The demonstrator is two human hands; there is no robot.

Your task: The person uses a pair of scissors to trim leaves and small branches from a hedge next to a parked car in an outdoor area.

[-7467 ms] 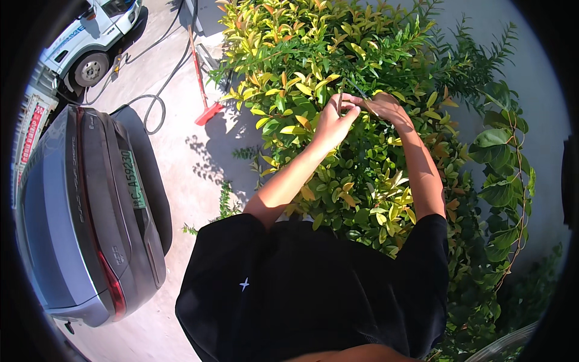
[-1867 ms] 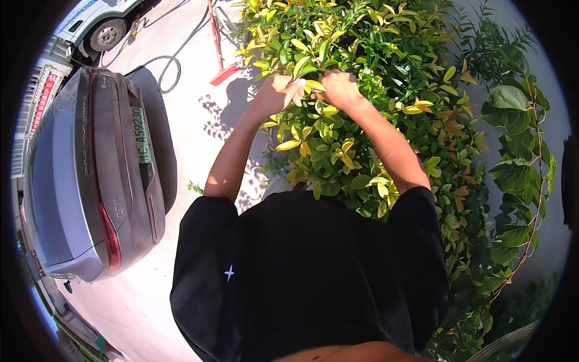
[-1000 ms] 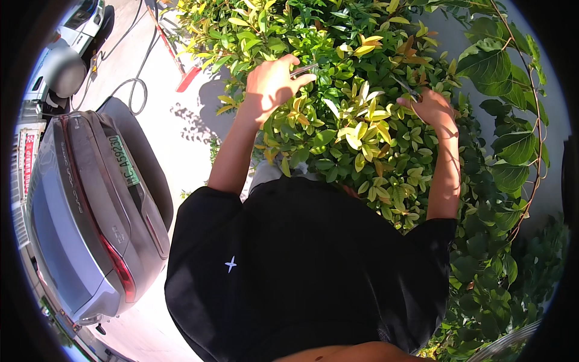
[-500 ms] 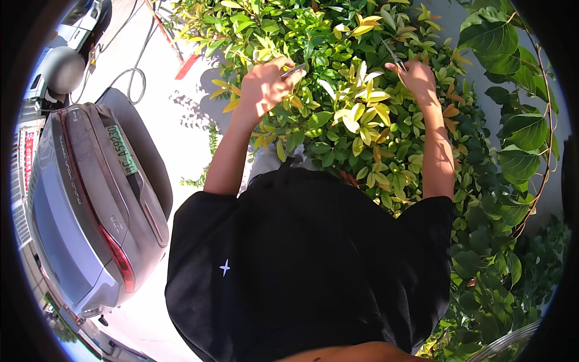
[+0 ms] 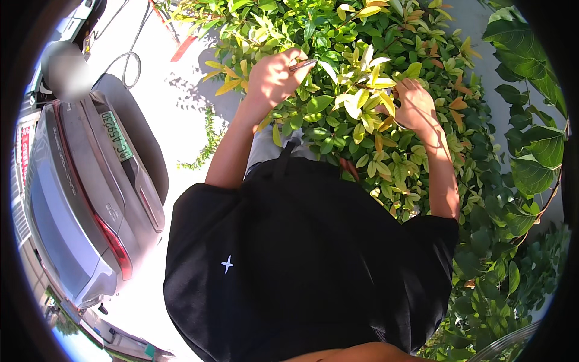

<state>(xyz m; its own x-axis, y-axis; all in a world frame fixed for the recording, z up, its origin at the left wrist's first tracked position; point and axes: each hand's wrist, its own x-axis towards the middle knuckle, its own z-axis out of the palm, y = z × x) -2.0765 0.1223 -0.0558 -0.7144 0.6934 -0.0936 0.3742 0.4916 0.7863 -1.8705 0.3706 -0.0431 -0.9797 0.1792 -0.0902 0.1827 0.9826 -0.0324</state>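
A leafy bush [image 5: 319, 105] with green and yellow leaves fills the space before me. Over its left side, my left hand [image 5: 274, 78] is closed round a slim, dark, shiny object [image 5: 303, 64]; its end sticks out to the right past my fingers, and its kind cannot be made out. On the bush's right side, my right hand [image 5: 415, 105] is bent among a cluster of yellow leaves [image 5: 365, 90]. Its fingers are curled, and leaves partly cover them. The slim metal tool seen in this hand earlier is mostly hidden now.
A grey-brown car [image 5: 90, 193] stands on pale ground to the left. Near it lie a looped dark hose [image 5: 131, 71] and a red-ended pole [image 5: 183, 48]. Large-leaved vines [image 5: 534, 151] hang along a wall at the right.
My right hand has moved down toward me and turned inward behind the yellow leaves, so its tool has gone out of sight. My left hand has shifted slightly right, keeping its hold.
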